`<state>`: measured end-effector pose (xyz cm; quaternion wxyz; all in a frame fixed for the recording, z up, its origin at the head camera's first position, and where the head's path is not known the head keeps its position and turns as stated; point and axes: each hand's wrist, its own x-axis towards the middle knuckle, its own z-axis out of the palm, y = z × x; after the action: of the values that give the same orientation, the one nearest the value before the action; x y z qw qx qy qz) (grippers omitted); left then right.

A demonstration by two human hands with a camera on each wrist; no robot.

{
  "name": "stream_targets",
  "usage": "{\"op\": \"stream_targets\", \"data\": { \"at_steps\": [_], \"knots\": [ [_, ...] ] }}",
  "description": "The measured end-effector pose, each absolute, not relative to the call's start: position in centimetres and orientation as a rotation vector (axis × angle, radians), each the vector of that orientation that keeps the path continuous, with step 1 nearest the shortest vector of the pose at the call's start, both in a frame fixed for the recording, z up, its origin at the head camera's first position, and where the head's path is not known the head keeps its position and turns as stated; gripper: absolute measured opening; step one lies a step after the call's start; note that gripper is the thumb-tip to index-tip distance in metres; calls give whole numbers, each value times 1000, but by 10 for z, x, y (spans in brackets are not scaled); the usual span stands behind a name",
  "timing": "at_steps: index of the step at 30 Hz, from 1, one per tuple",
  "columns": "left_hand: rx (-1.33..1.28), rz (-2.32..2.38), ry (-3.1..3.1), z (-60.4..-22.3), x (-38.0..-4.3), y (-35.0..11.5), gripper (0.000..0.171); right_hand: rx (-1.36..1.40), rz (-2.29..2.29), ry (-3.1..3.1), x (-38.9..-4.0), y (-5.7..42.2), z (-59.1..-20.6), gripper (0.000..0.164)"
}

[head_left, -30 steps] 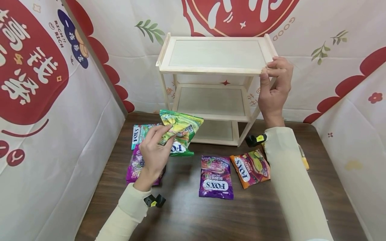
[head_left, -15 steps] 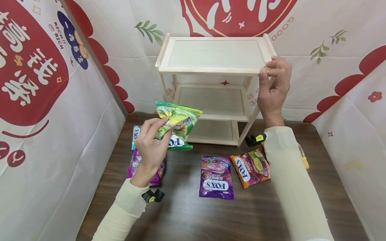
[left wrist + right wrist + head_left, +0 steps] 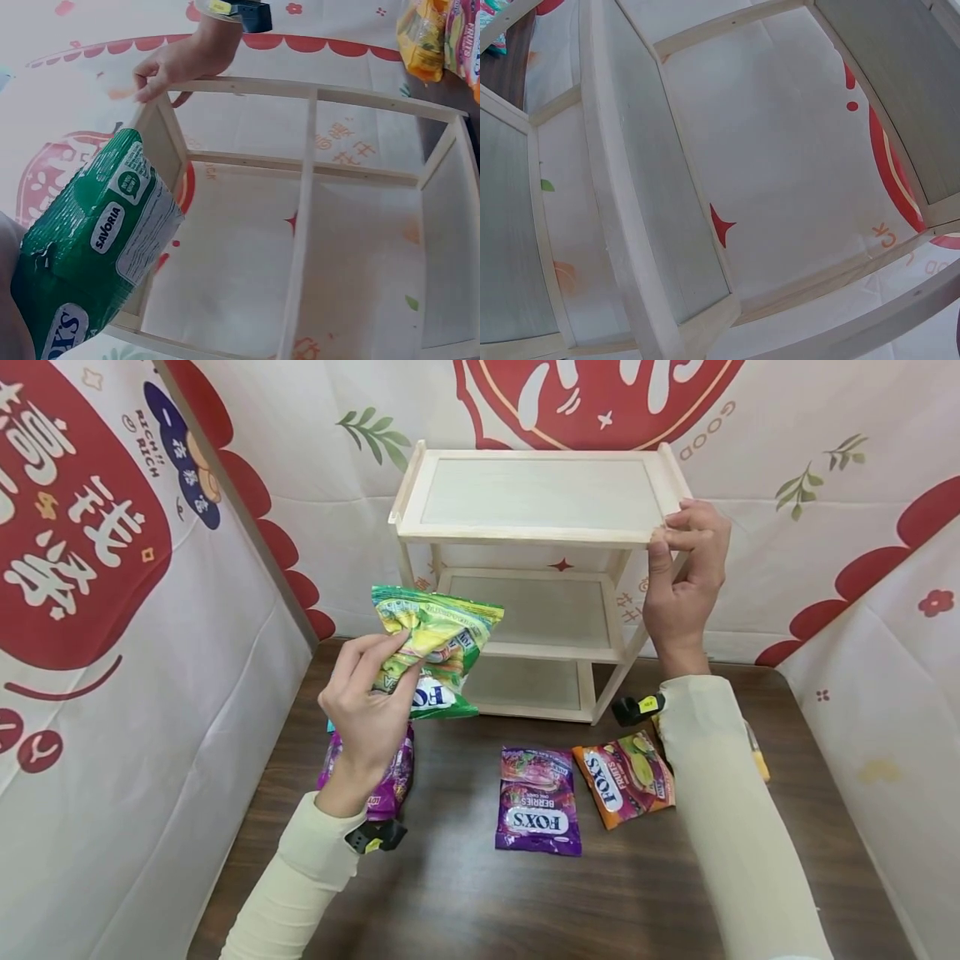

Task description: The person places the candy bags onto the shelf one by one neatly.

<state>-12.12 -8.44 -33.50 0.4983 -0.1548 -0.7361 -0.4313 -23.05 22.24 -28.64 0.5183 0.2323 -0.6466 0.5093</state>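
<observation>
In the head view my left hand (image 3: 371, 697) pinches a green and yellow candy bag (image 3: 442, 652) between thumb and fingers. The bag is held in the air in front of the left side of a pale wooden three-tier shelf (image 3: 532, 535). Its green back, with a white label, shows in the left wrist view, where the candy bag (image 3: 101, 232) is near the shelf's top panel. My right hand (image 3: 688, 581) grips the right front corner of the shelf's top board. The right wrist view shows the shelf boards (image 3: 675, 165) but not the right hand itself.
A purple berries candy bag (image 3: 537, 802) and an orange fruits bag (image 3: 624, 779) lie on the dark wooden table (image 3: 480, 902). Another purple bag (image 3: 390, 785) lies behind the left forearm. A yellow bag (image 3: 757, 760) is mostly hidden by the right sleeve. Printed cloth walls (image 3: 315, 560) stand around.
My left hand has lifted the green candy bag upward and slightly left, from low in front of the shelf to the middle board's height in view. The right hand stays on the corner.
</observation>
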Motion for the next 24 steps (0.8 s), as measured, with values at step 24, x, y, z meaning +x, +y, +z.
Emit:
{"op": "stream_targets", "data": {
  "at_steps": [24],
  "knots": [
    [-340,-1023,-1542,-259,-155,-83,25,570,1238,-1550,-225,217,-281,41]
  ]
}}
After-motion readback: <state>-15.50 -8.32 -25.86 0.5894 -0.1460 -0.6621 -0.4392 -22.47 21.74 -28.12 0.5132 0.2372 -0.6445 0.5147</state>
